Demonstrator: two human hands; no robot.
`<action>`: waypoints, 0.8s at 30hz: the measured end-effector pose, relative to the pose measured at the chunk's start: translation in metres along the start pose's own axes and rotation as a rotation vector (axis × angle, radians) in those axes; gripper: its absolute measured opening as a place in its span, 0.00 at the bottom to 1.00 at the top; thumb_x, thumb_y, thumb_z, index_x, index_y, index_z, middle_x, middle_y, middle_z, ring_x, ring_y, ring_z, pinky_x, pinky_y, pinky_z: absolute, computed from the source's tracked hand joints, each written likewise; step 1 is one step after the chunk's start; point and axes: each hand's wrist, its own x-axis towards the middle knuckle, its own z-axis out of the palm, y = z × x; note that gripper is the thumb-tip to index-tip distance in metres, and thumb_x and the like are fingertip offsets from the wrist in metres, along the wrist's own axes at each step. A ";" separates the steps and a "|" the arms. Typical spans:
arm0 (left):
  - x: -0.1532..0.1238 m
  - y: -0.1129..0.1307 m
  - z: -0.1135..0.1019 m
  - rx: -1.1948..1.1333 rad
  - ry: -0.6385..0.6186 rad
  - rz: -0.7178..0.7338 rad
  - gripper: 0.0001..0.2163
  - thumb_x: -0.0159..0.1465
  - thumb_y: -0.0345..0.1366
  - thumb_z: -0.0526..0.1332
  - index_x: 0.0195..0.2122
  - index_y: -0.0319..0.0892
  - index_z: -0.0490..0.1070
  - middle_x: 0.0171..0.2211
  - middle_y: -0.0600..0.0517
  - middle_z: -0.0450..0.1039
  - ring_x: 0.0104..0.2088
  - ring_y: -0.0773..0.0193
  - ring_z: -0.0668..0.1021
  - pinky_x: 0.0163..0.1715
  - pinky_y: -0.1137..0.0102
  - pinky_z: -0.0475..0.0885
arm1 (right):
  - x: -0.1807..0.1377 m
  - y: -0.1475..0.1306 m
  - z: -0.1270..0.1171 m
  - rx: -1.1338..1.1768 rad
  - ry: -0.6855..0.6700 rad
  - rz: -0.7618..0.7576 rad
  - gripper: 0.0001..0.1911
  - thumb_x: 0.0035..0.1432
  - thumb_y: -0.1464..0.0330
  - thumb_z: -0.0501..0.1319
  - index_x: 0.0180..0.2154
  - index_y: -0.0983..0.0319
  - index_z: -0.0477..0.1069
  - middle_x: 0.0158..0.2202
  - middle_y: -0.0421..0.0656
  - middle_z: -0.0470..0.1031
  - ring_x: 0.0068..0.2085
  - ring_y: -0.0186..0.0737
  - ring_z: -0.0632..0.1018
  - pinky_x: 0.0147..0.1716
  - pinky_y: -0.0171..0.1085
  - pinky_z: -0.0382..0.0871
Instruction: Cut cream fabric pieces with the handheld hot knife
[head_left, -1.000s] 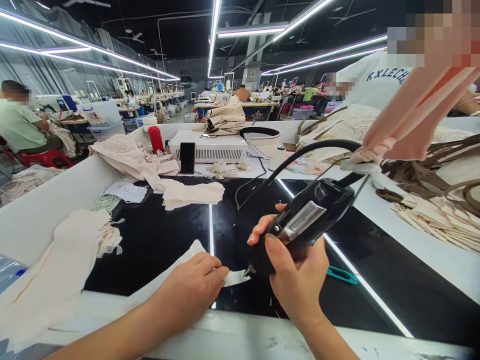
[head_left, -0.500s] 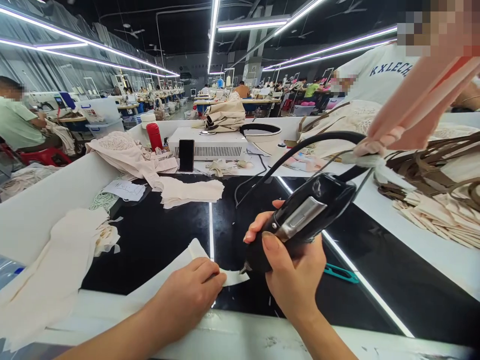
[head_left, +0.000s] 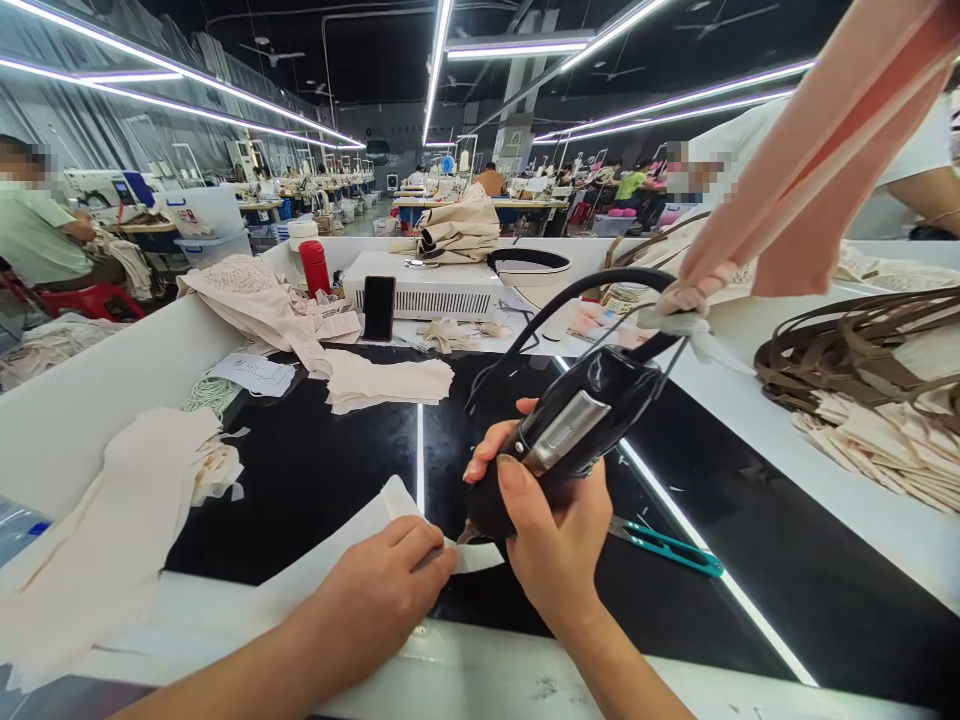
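Observation:
My right hand (head_left: 551, 520) is wrapped round a black corded handheld tool (head_left: 564, 432) with a silver lever plate. Its small pointed metal tip comes down at the narrow end of a pale fabric piece (head_left: 345, 540), close by my left fingertips. Whether the tip touches the cloth I cannot tell. My left hand (head_left: 382, 580), fingers pressed together, grips that fabric piece near the table's front edge and hides part of it. A pink cloth strip (head_left: 810, 160) is knotted near the tool's cord end and runs up to the right.
Teal thread snips (head_left: 671, 548) lie right of my right hand on the black tabletop (head_left: 300, 470). Cream fabric stacks (head_left: 390, 380) lie behind and at left (head_left: 142, 490). A white vented box (head_left: 420, 285), phone (head_left: 379, 308) and red bottle (head_left: 313, 267) stand at the back; brown straps (head_left: 847, 350) at right.
My right hand has carried the tool left, bringing its tip along the fabric strip nearer my left fingers. The pink strip has swung left with it. My left hand has hardly moved.

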 end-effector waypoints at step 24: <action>0.000 -0.012 -0.015 -0.102 0.104 -0.084 0.12 0.74 0.25 0.54 0.53 0.40 0.73 0.48 0.43 0.76 0.47 0.57 0.80 0.47 0.63 0.82 | 0.010 0.004 0.001 0.001 0.003 -0.028 0.13 0.58 0.63 0.72 0.42 0.55 0.71 0.31 0.34 0.79 0.27 0.35 0.78 0.30 0.37 0.76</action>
